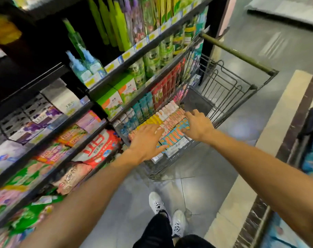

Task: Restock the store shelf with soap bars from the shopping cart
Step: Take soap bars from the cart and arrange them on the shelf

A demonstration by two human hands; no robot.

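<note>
Hands: left hand (pixel 148 140) and right hand (pixel 198 127), both spread flat on soap bars (pixel 173 122), gripping nothing yet
Soap bars: packed in rows inside shopping cart (pixel 229 90), beside store shelf (pixel 91 122)
Handling note: probably best to close both hands round one row's ends, squeeze inward, lift level so none slips out

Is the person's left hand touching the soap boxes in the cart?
Touching. The head view shows the left hand lying flat, fingers spread, directly on the stacked soap boxes in the shopping cart.
</note>
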